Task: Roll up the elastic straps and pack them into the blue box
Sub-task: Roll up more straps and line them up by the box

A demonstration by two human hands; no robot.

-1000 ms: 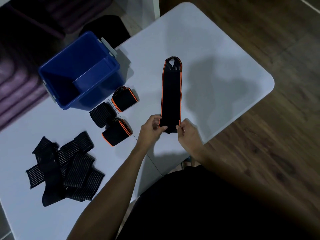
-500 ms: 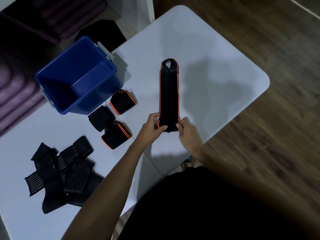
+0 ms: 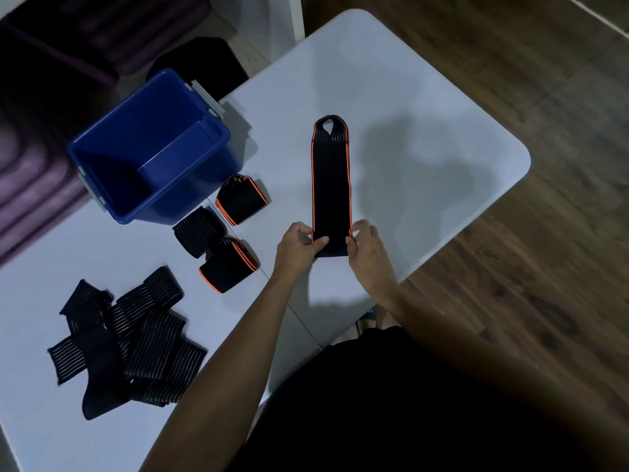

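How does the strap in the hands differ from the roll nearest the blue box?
The flat strap lies stretched out full length on the table; the roll nearest the box is wound into a compact bundle. Both hands, left and right, pinch the flat strap's near end; nothing touches the roll. Both are black with orange edging.

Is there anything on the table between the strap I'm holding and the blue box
Yes. An orange-edged roll lies between the flat strap and the blue box, close by the box's near wall. Lifting over it should avoid it.
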